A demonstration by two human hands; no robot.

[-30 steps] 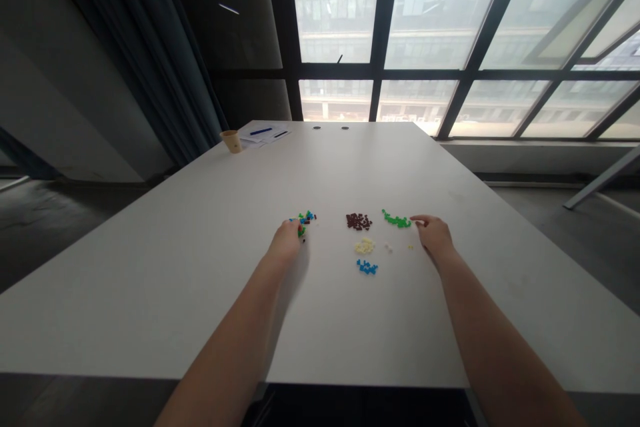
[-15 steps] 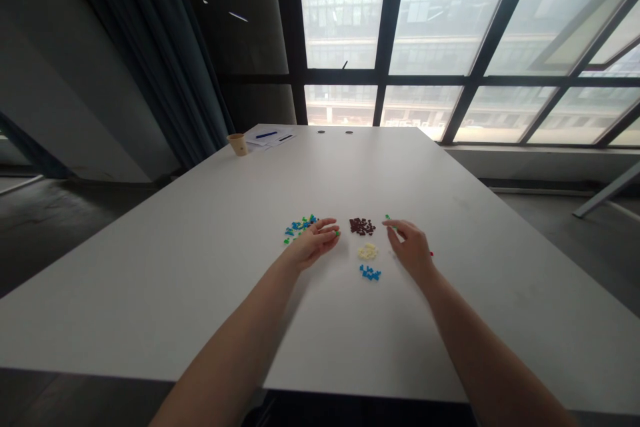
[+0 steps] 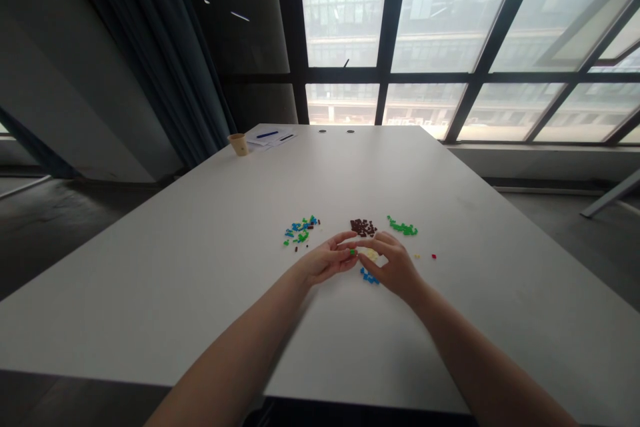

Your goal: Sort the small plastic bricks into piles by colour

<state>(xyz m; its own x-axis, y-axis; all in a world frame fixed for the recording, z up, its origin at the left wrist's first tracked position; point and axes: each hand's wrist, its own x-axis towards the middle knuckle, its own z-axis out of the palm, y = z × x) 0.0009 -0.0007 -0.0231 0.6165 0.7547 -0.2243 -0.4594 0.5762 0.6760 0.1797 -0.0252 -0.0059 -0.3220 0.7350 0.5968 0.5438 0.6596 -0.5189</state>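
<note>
My left hand [image 3: 329, 259] lies palm up on the white table [image 3: 200, 267] with small pieces in it, a green one at its fingertips. My right hand [image 3: 393, 264] has come up against it, fingers pinched at that green piece [image 3: 353, 251]. Under and between the hands are a cream pile [image 3: 371, 254] and a blue pile [image 3: 369, 277], partly covered. Beyond lie a dark brown pile [image 3: 363, 227], a green pile [image 3: 403, 227] and a mixed pile [image 3: 301, 231] of blue, green and dark pieces to the left.
Two stray pieces, one yellow [image 3: 418, 256] and one red [image 3: 433, 256], lie right of my hands. At the far left corner stand a paper cup [image 3: 239, 143] and papers with a blue pen [image 3: 268, 135]. Large windows rise behind the table.
My left hand left the mixed pile, turned palm up and moved right. My right hand left the green pile and came left to meet it over the cream pile.
</note>
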